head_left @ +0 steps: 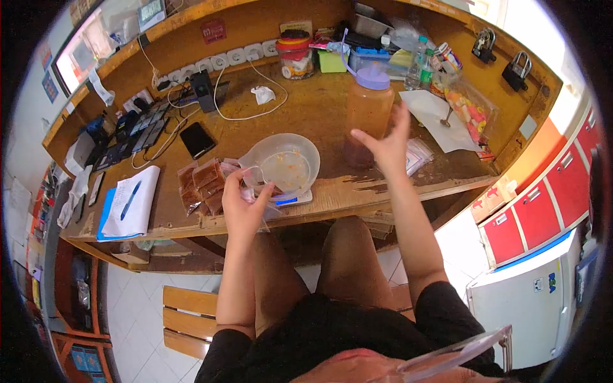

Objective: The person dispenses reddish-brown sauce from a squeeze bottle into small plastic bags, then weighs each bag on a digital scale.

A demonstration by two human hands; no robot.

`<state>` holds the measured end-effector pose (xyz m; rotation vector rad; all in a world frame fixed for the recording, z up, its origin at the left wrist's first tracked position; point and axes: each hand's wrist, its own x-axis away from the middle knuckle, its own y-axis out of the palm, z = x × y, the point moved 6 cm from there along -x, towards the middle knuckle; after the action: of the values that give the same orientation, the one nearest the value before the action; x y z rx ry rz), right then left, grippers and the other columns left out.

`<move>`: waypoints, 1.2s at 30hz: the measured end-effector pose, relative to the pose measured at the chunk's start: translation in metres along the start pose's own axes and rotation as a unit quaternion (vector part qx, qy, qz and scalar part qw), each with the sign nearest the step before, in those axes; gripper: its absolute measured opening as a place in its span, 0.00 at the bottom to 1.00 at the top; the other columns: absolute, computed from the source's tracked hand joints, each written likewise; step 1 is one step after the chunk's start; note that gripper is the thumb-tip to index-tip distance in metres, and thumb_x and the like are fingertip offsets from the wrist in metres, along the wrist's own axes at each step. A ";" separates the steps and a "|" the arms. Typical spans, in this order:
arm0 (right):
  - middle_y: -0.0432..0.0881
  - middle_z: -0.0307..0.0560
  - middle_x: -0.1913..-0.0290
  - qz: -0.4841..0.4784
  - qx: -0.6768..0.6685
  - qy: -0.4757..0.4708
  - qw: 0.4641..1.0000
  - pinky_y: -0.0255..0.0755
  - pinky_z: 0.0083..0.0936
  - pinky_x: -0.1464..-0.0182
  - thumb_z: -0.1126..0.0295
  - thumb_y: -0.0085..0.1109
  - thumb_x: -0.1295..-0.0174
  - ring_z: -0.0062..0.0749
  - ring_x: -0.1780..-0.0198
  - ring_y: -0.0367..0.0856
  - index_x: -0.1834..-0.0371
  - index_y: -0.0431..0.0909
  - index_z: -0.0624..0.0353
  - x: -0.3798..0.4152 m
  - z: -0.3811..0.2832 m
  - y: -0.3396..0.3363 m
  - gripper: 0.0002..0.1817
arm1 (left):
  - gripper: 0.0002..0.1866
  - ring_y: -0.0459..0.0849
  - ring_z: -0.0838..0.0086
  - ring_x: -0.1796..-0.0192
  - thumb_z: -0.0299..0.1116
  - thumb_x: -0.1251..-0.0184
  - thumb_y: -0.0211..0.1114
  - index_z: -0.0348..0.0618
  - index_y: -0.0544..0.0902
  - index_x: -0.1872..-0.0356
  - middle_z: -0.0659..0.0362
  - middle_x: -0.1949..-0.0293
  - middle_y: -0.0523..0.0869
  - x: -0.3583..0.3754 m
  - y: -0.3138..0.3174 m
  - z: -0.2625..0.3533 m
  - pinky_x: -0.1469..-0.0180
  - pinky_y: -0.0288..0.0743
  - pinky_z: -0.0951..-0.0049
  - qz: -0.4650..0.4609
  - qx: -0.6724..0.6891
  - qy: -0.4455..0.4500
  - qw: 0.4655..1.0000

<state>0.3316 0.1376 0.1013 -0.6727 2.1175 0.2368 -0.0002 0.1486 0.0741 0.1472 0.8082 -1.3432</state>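
My left hand [242, 203] pinches a thin clear plastic bag [254, 175] at the near left rim of a translucent plastic bowl [305, 150]. Orange-yellow bits lie in the bowl. Filled packets of reddish-brown sauce [207, 180] are piled just left of this hand. My right hand [393, 148] is open, thumb and fingers spread at the right side of a tall squeeze bottle [369, 112]. The bottle stands upright with a lilac cap, brownish liquid inside, darker at the bottom. Beneath the bowl a flat white item [306, 196] with a blue strip shows partly.
To the left are a notebook [131, 204] with a pen and a black phone [197, 140]. Cables and a power strip line the back, beside a lidded jar [295, 59]. White paper [437, 121], a bag of colourful snacks [468, 115] and plastic bottles [418, 67] stand right.
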 end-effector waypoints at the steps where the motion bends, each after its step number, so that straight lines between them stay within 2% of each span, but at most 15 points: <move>1: 0.70 0.55 0.45 0.002 -0.001 0.000 1.000 0.64 0.37 0.39 0.56 0.81 0.66 0.46 0.41 0.69 0.37 0.61 0.65 -0.010 0.002 0.000 0.52 | 0.26 0.80 0.62 0.53 0.33 0.52 0.76 0.35 0.76 0.52 0.51 0.56 0.80 -0.004 0.001 0.002 0.49 0.72 0.68 0.000 0.000 0.002 1.000; 3: 0.68 0.57 0.41 -0.221 -0.143 0.183 0.947 0.59 0.40 0.35 0.54 0.82 0.70 0.47 0.36 0.66 0.38 0.60 0.67 -0.016 0.012 0.028 0.55 | 0.23 0.82 0.64 0.59 0.32 0.49 0.74 0.35 0.76 0.52 0.53 0.62 0.84 -0.010 0.008 0.003 0.52 0.73 0.69 -0.056 0.033 -0.015 0.998; 4: 0.68 0.57 0.41 -0.221 -0.145 0.180 0.947 0.59 0.40 0.35 0.54 0.82 0.70 0.47 0.36 0.66 0.38 0.60 0.67 -0.016 0.003 0.026 0.55 | 0.23 0.82 0.64 0.59 0.32 0.49 0.74 0.35 0.76 0.52 0.53 0.62 0.84 -0.013 0.008 0.004 0.52 0.73 0.69 -0.053 0.033 -0.012 0.998; 7: 0.70 0.54 0.43 -0.200 0.029 -0.120 0.972 0.58 0.44 0.34 0.60 0.81 0.70 0.49 0.39 0.67 0.39 0.63 0.62 -0.007 -0.054 0.016 0.51 | 0.21 0.81 0.67 0.61 0.30 0.47 0.72 0.35 0.77 0.53 0.55 0.64 0.84 -0.019 0.015 0.012 0.54 0.73 0.71 -0.083 0.072 -0.016 0.994; 8: 0.70 0.54 0.43 -0.202 0.028 -0.122 0.971 0.58 0.44 0.34 0.60 0.81 0.70 0.49 0.39 0.67 0.39 0.63 0.62 -0.007 -0.060 0.015 0.51 | 0.21 0.81 0.69 0.60 0.30 0.47 0.72 0.35 0.77 0.53 0.56 0.64 0.84 -0.020 0.016 0.019 0.54 0.73 0.72 -0.108 0.095 -0.021 0.989; 10: 0.71 0.50 0.44 -0.192 0.125 -0.298 0.927 0.56 0.47 0.33 0.65 0.78 0.71 0.47 0.41 0.68 0.39 0.66 0.57 -0.003 -0.089 0.011 0.48 | 0.21 0.80 0.70 0.60 0.29 0.47 0.71 0.35 0.77 0.53 0.57 0.64 0.83 -0.022 0.019 0.024 0.54 0.72 0.72 -0.135 0.118 -0.026 0.983; 12: 0.71 0.46 0.45 -0.175 0.129 -0.310 0.926 0.54 0.50 0.33 0.69 0.76 0.73 0.42 0.41 0.69 0.39 0.67 0.54 -0.009 -0.100 0.006 0.48 | 0.21 0.79 0.71 0.59 0.28 0.48 0.71 0.35 0.77 0.52 0.59 0.64 0.83 -0.023 0.021 0.033 0.53 0.72 0.73 -0.150 0.099 0.062 0.982; 15: 0.72 0.43 0.46 -0.176 0.190 -0.380 0.888 0.53 0.50 0.33 0.71 0.71 0.66 0.38 0.41 0.69 0.40 0.68 0.53 -0.017 -0.111 0.005 0.41 | 0.20 0.79 0.70 0.57 0.26 0.48 0.70 0.35 0.77 0.53 0.59 0.64 0.83 -0.024 0.022 0.037 0.52 0.71 0.72 -0.147 0.127 0.053 0.980; 20: 0.74 0.38 0.47 -0.128 0.261 -0.475 0.830 0.56 0.47 0.36 0.69 0.52 0.47 0.32 0.42 0.70 0.44 0.73 0.50 -0.018 -0.122 0.006 0.23 | 0.19 0.79 0.70 0.57 0.26 0.48 0.70 0.36 0.77 0.54 0.59 0.63 0.83 -0.025 0.026 0.035 0.52 0.71 0.71 -0.143 0.117 0.064 0.981; 27: 0.74 0.38 0.48 -0.142 0.265 -0.485 0.821 0.56 0.46 0.37 0.68 0.49 0.44 0.30 0.42 0.71 0.46 0.73 0.49 -0.015 -0.118 0.012 0.20 | 0.20 0.79 0.71 0.58 0.26 0.48 0.70 0.36 0.77 0.53 0.58 0.64 0.82 -0.027 0.024 0.036 0.53 0.72 0.73 -0.135 0.135 0.042 0.981; 30: 0.73 0.40 0.47 -0.155 0.272 -0.466 0.827 0.56 0.45 0.36 0.67 0.58 0.50 0.33 0.42 0.70 0.43 0.71 0.51 -0.013 -0.116 0.015 0.26 | 0.20 0.79 0.75 0.58 0.24 0.47 0.70 0.37 0.77 0.51 0.59 0.63 0.81 -0.029 0.021 0.036 0.54 0.72 0.75 -0.131 0.114 0.031 0.984; 32: 0.72 0.44 0.45 -0.219 0.222 -0.366 0.877 0.58 0.43 0.37 0.67 0.71 0.62 0.39 0.41 0.70 0.40 0.66 0.53 -0.017 -0.112 0.017 0.40 | 0.21 0.78 0.77 0.58 0.24 0.46 0.70 0.37 0.76 0.50 0.60 0.63 0.81 -0.030 0.019 0.043 0.54 0.72 0.76 -0.126 0.163 0.008 0.979; 34: 0.71 0.48 0.43 -0.219 0.182 -0.299 0.911 0.58 0.42 0.36 0.66 0.76 0.67 0.42 0.40 0.69 0.38 0.64 0.55 -0.017 -0.103 0.021 0.46 | 0.21 0.78 0.79 0.58 0.23 0.45 0.69 0.37 0.76 0.49 0.61 0.63 0.81 -0.033 0.018 0.050 0.55 0.72 0.77 -0.120 0.212 -0.013 0.970; 35: 0.71 0.52 0.42 -0.218 0.140 -0.229 0.938 0.59 0.41 0.35 0.65 0.80 0.71 0.46 0.38 0.68 0.36 0.61 0.57 -0.019 -0.093 0.022 0.52 | 0.22 0.77 0.80 0.57 0.22 0.45 0.69 0.36 0.75 0.48 0.61 0.63 0.80 -0.035 0.013 0.057 0.55 0.73 0.79 -0.089 0.215 0.029 0.972; 36: 0.71 0.52 0.42 -0.218 0.140 -0.230 0.938 0.59 0.41 0.35 0.65 0.80 0.71 0.46 0.38 0.68 0.36 0.61 0.57 -0.018 -0.089 0.025 0.52 | 0.22 0.77 0.81 0.57 0.20 0.45 0.69 0.36 0.74 0.47 0.61 0.62 0.80 -0.036 0.008 0.065 0.56 0.74 0.80 -0.056 0.218 0.071 0.972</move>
<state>0.2648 0.1295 0.1673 -0.8036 1.4743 -0.1431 0.0351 0.1449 0.1399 0.5551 0.6344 -1.6189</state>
